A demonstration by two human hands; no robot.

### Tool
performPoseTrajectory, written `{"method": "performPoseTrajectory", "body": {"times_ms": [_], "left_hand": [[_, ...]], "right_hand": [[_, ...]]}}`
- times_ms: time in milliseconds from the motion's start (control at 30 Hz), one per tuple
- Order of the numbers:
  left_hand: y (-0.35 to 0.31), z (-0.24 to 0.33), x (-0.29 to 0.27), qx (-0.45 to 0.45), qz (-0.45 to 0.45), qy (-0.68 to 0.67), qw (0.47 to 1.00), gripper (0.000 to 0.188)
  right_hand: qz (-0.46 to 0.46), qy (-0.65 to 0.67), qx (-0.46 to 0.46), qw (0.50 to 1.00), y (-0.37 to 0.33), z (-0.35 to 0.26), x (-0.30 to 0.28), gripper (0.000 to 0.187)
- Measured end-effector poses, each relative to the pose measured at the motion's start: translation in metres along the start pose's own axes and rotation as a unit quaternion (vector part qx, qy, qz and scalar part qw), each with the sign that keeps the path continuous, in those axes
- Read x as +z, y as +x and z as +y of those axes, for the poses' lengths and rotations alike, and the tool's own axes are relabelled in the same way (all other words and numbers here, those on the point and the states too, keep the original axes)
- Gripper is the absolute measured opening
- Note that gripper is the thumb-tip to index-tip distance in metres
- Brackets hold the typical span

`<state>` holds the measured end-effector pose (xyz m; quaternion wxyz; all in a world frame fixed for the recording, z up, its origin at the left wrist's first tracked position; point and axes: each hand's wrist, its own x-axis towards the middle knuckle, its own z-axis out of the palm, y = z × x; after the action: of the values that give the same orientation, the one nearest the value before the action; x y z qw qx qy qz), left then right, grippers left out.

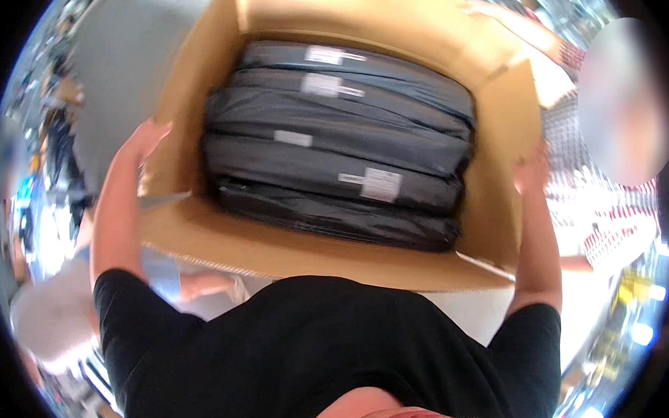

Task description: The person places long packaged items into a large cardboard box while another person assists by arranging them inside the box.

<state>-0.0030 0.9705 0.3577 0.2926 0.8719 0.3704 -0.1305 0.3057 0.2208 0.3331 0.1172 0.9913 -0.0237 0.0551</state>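
Note:
A large open cardboard box stands in front of me with its flaps raised. Inside lie several long black plastic-wrapped packages, side by side, some with white labels. My left hand grips the edge of the box's left flap, its fingers bent over the cardboard. On the opposite side, my right hand is closed around the outer edge of the right flap, slightly blurred. The packages are apart from both hands.
A person in a checked top stands at the right, one hand at the box's far right corner. Behind my left arm is another person in a light cap. Grey floor shows at the far left.

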Motion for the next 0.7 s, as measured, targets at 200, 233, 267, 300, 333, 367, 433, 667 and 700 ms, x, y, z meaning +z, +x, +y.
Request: {"method": "performPoseTrajectory", "body": {"times_ms": [200, 233, 267, 300, 333, 367, 433, 667, 700], "left_hand": [[-0.014, -0.051, -0.008, -0.085, 0.178, 0.148, 0.969, 0.063], [-0.029, -0.054, -0.003, -0.105, 0.178, 0.150, 0.967, 0.063], [-0.043, -0.055, 0.002, -0.122, 0.202, 0.158, 0.959, 0.064], [-0.053, -0.058, 0.007, -0.133, 0.226, 0.163, 0.951, 0.065], [-0.060, -0.069, 0.012, -0.142, 0.223, 0.165, 0.950, 0.065], [-0.068, -0.078, 0.019, -0.142, 0.229, 0.165, 0.949, 0.067], [-0.081, -0.090, 0.028, -0.147, 0.234, 0.166, 0.947, 0.068], [-0.101, -0.120, 0.049, -0.152, 0.240, 0.115, 0.952, 0.070], [-0.102, -0.128, 0.052, -0.114, 0.267, 0.128, 0.948, 0.071]], "right_hand": [[0.066, 0.108, -0.146, 0.981, -0.005, 0.040, 0.018, 0.070], [0.050, 0.140, -0.142, 0.979, -0.006, 0.043, 0.021, 0.070], [0.033, 0.169, -0.135, 0.976, -0.006, 0.046, 0.020, 0.070], [0.029, 0.169, -0.145, 0.974, -0.006, 0.050, 0.023, 0.070], [0.030, 0.168, -0.141, 0.975, -0.005, 0.054, 0.027, 0.070], [0.035, 0.167, -0.137, 0.976, -0.004, 0.053, 0.025, 0.070], [0.038, 0.143, -0.124, 0.981, -0.005, 0.049, 0.025, 0.069], [0.012, 0.318, -0.144, 0.937, 0.023, 0.075, 0.047, 0.072], [0.004, 0.356, -0.124, 0.926, 0.023, 0.078, 0.052, 0.074]]}}
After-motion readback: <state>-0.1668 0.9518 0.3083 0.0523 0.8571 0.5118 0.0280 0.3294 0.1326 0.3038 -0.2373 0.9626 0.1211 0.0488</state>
